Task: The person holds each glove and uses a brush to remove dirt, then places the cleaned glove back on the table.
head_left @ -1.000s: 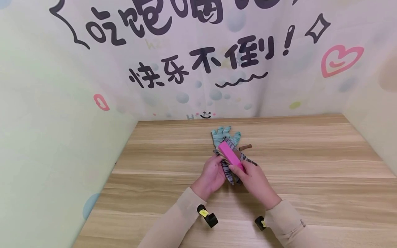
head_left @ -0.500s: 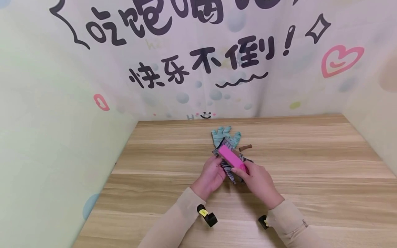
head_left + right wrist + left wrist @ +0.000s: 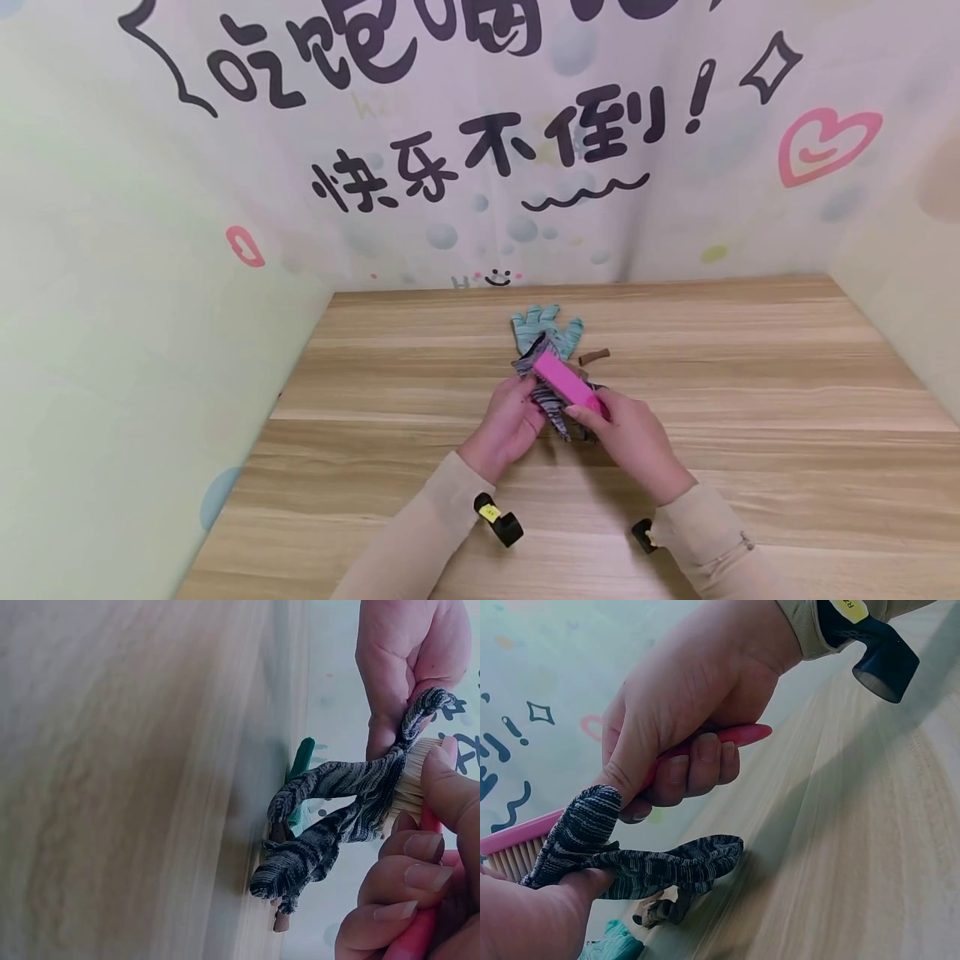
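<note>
My right hand (image 3: 641,437) grips the handle of a pink brush (image 3: 566,382), fingers wrapped round it. The brush's pale bristles (image 3: 411,787) press against a black-and-grey striped knit glove (image 3: 553,408). My left hand (image 3: 508,427) holds this glove up from the left, with its thumb over the fabric in the left wrist view. Several glove fingers (image 3: 319,780) dangle loosely toward the table. Part of the glove is hidden behind the brush.
A teal glove (image 3: 531,323) lies flat behind the hands, fingers toward the wall. To its right is a short brown stick-like piece (image 3: 595,357) on the wooden table (image 3: 750,400). A printed cloth (image 3: 480,167) hangs behind the table.
My right hand has shifted slightly right and toward me with the brush, whose bristles have turned down onto the glove. My left hand stays nearly in place; the glove's fingers have swung a little.
</note>
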### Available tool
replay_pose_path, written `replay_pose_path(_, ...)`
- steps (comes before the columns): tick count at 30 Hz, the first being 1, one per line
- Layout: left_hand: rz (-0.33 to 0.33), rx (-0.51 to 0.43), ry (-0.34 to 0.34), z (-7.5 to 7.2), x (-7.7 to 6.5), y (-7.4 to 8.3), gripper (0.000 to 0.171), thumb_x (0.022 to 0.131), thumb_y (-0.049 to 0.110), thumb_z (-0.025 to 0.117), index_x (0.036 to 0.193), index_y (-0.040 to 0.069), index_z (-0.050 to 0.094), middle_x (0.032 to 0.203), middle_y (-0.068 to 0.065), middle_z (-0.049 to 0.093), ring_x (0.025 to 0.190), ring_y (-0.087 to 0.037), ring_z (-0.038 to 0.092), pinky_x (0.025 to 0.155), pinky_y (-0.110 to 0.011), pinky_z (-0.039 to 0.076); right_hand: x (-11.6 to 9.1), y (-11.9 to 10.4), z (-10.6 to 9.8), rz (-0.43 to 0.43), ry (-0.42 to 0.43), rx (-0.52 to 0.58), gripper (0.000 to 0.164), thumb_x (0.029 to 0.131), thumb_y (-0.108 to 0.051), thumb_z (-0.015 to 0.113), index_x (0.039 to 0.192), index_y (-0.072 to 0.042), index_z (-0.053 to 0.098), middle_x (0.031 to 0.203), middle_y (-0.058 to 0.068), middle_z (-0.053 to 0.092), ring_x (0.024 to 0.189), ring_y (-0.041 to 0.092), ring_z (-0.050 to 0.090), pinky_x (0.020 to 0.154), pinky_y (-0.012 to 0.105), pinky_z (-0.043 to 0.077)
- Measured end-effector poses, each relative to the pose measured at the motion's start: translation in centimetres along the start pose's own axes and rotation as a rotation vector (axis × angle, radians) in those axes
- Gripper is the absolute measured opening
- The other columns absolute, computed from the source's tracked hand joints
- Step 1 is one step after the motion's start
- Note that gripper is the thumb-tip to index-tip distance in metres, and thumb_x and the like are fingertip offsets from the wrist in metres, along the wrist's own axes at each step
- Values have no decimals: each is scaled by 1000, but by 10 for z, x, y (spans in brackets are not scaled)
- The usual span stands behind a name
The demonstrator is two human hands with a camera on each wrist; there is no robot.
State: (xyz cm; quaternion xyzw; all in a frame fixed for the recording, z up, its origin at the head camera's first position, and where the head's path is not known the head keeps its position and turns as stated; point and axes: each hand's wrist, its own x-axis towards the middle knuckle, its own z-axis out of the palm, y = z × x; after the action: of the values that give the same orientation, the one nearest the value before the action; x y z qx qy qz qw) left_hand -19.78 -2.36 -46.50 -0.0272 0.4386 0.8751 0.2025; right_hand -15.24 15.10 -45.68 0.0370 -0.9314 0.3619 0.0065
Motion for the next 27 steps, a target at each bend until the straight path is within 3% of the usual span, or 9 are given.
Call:
replay_pose_path(8, -8, 2, 18, -2, -2, 1, 42, 110, 14, 32, 145, -8, 38, 147, -24, 52, 127, -22, 62, 107, -29, 52, 1, 2, -1, 11, -10, 23, 37, 99, -44, 62, 90, -8, 62, 69, 2, 55, 61, 15, 47, 52, 26, 40)
replay_pose_path(20, -3, -5, -12, -3, -4, 4, 44, 111, 15, 30, 148, -8, 35, 150, -26, 47, 135, -26, 55, 111, -30, 49, 0, 3, -4, -3, -8, 27, 36, 99, -44, 63, 89, -8, 62, 68, 1, 54, 60, 14, 46, 51, 25, 39)
replay_pose_path(27, 11, 3, 10, -3, -1, 6, 43, 110, 16, 32, 147, -7, 37, 148, -25, 51, 130, -23, 60, 110, -31, 50, 0, 8, -10, 16, 18, 41, 41, 98, -47, 62, 92, -7, 62, 68, 1, 53, 59, 15, 44, 50, 26, 37)
